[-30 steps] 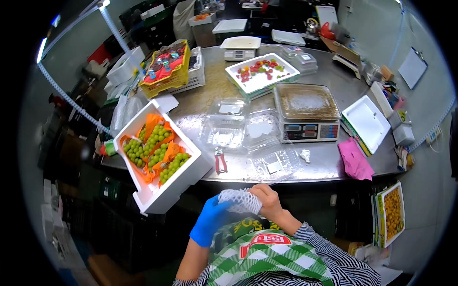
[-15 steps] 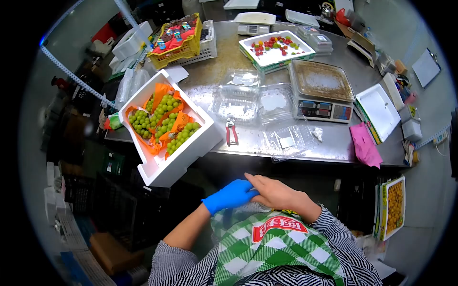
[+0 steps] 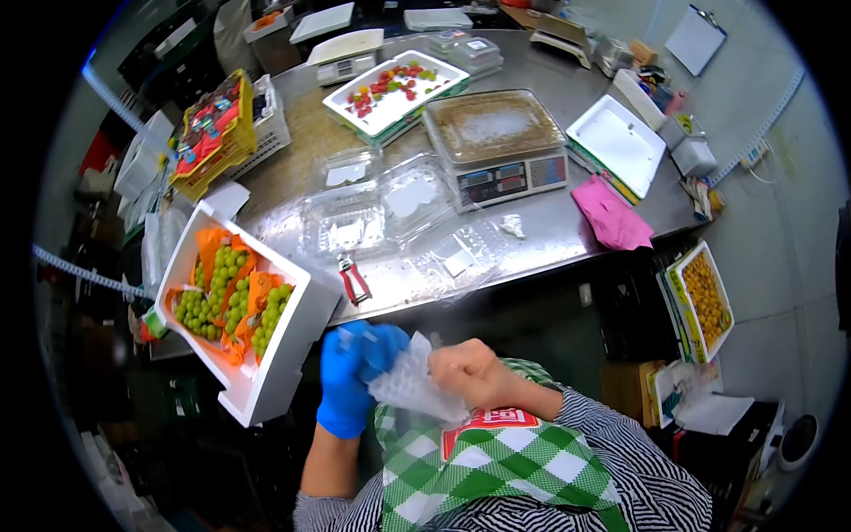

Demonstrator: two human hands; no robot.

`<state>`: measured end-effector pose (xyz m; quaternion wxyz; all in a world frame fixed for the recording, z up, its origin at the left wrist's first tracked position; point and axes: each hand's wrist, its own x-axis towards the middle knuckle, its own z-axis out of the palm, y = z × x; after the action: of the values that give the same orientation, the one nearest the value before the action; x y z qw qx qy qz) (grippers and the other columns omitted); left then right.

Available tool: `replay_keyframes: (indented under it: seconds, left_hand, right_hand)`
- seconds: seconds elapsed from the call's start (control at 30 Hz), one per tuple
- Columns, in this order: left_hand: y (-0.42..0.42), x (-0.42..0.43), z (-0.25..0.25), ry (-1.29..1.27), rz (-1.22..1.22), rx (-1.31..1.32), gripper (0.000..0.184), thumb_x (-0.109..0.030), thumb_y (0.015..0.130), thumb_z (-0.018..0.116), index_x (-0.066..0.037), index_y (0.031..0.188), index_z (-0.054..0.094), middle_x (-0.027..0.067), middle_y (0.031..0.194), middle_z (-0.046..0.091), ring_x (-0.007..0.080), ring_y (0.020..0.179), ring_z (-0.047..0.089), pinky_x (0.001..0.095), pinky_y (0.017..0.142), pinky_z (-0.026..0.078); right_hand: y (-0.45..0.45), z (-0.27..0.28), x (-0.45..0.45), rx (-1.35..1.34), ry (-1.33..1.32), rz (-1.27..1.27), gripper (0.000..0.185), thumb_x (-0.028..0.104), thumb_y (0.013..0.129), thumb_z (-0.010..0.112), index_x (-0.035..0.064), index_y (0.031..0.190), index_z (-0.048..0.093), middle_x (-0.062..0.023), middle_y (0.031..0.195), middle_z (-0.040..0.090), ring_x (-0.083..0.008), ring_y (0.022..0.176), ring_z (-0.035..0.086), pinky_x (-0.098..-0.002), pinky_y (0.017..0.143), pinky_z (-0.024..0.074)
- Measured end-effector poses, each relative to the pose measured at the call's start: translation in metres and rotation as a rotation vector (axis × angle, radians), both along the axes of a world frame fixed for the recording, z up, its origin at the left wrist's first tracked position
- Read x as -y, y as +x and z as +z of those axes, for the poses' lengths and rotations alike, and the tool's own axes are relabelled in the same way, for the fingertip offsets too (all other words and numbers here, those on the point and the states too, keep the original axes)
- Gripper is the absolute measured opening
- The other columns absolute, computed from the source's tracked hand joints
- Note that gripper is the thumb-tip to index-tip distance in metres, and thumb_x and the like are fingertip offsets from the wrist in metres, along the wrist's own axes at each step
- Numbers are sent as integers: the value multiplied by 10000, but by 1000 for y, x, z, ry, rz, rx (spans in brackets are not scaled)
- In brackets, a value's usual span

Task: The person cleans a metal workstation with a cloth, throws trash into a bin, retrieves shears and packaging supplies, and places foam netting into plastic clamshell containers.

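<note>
My left hand (image 3: 353,363), in a blue glove and somewhat blurred, is raised in front of my apron. Its fingers are curled at the edge of a crumpled, translucent sheet (image 3: 415,386) with a bubbly texture, like bubble wrap. My bare right hand (image 3: 472,371) is closed on the sheet's other side. Beyond my hands, red-handled pruning shears (image 3: 354,282) lie at the table's front edge. To the left, a white foam box (image 3: 297,319) stands tilted, with green grapes (image 3: 235,297) in orange wrapping inside.
Clear plastic clamshell boxes (image 3: 341,223) lie open on the metal table (image 3: 288,160). Behind them are a weighing scale (image 3: 496,146) and a white tray (image 3: 399,111) of loose grapes. A pink cloth (image 3: 612,213) lies beside another white tray (image 3: 616,142). A yellow crate (image 3: 217,146) stands back left.
My hands were pressed together; now they are apart with the translucent sheet stretched between them. My left hand has moved left and up. The view has turned to the right.
</note>
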<state>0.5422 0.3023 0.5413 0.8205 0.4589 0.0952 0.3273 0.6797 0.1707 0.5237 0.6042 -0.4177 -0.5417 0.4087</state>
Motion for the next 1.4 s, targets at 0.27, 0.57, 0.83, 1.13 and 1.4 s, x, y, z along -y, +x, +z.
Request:
replay_keyframes:
  seconds: [0.27,0.57,0.83,1.13,1.4]
  left_hand:
    - [42,-7,-51,-213,196,-353,322,-309,950,501,-34,790,553,16,537,426,162,559,490,320,648,468]
    - [38,-5,-87,-241,511,-709,282,-297,897,517,-29,848,590,64,711,574,174,641,561,313,632,485]
    - [110,38,-45,135,341,-1064,358,-327,826,590,-13,995,629,173,891,616,276,801,610,393,716,492]
    - [141,35,-67,38,516,-1006,233,-161,937,496,8,829,614,35,650,560,106,583,525,238,565,420]
    - [178,43,-63,164,350,-1027,187,-125,915,512,13,846,618,-15,751,537,68,694,450,236,644,373]
  right_hand:
    - [111,-47,6,452,-262,-507,415,243,931,544,3,1263,478,-203,1219,514,-333,1124,525,-368,965,408]
    - [381,-153,64,1148,-702,-1244,566,171,819,611,-38,1302,404,-273,1274,434,-428,1122,467,-533,944,357]
    - [557,-189,87,1421,-1182,-1079,342,99,841,477,72,1179,515,-86,947,643,-293,1047,576,-536,864,367]
    - [645,-151,199,1219,-1249,-1675,602,284,846,595,60,1368,397,-234,1326,441,-370,1196,467,-537,927,391]
    - [434,-212,114,1175,-950,-692,728,572,793,569,252,1418,374,-207,1511,160,-505,1362,110,-733,937,189]
